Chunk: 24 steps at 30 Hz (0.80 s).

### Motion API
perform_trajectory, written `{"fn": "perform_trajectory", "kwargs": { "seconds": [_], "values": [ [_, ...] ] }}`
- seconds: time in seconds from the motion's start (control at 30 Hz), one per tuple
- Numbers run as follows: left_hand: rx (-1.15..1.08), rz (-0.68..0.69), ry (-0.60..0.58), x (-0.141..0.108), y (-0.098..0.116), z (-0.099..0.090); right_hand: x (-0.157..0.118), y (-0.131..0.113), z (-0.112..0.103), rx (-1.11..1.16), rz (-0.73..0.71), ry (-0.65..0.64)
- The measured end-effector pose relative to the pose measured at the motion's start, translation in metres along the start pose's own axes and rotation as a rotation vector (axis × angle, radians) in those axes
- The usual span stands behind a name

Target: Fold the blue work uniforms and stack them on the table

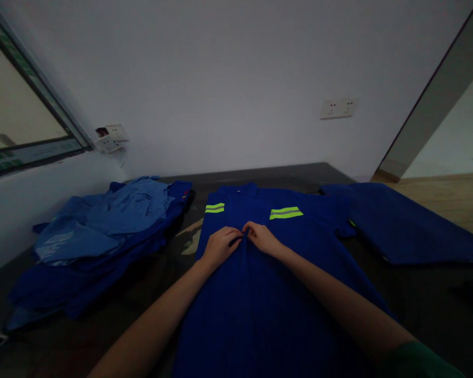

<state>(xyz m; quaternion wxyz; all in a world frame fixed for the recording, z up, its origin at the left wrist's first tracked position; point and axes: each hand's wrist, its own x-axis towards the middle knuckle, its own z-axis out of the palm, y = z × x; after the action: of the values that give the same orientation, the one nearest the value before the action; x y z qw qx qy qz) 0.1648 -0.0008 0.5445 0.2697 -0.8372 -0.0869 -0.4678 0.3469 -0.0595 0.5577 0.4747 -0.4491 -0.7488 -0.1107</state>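
Note:
A dark blue work jacket (299,283) lies spread on the table, its collar at the far end. Yellow-green reflective strips with a grey band cross both sides of its chest. At the middle of the chest, my left hand (222,247) pinches the front edge of the jacket. Close beside it, my right hand (263,239) has thumb and fingertips closed on the same front opening. The fingertips of both hands nearly meet. Any button or fastener between them is too small to make out.
Left of the jacket is a heap of lighter and darker blue garments (106,220). A flat, dark blue folded cloth (402,226) lies to the right. The dark table (299,172) backs onto a white wall with sockets (338,108). A window (23,100) is at upper left.

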Motion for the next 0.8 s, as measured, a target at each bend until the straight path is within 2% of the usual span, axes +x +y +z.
{"fn": "perform_trajectory", "kwargs": {
  "seconds": [0.17, 0.37, 0.63, 0.8],
  "values": [
    [0.055, 0.036, -0.075, 0.001, 0.002, 0.003, 0.001, 0.003, -0.007, -0.095, 0.023, -0.014],
    [0.1, 0.015, -0.225, -0.001, 0.013, 0.005, 0.003, 0.006, -0.01, -0.157, 0.008, 0.062],
    [0.149, -0.011, -0.276, -0.004, 0.018, 0.006, 0.005, 0.013, -0.009, -0.027, 0.042, 0.037],
    [0.125, -0.007, -0.433, -0.005, 0.02, 0.004, 0.007, 0.018, -0.005, -0.004, 0.055, 0.028]
  ]
}}
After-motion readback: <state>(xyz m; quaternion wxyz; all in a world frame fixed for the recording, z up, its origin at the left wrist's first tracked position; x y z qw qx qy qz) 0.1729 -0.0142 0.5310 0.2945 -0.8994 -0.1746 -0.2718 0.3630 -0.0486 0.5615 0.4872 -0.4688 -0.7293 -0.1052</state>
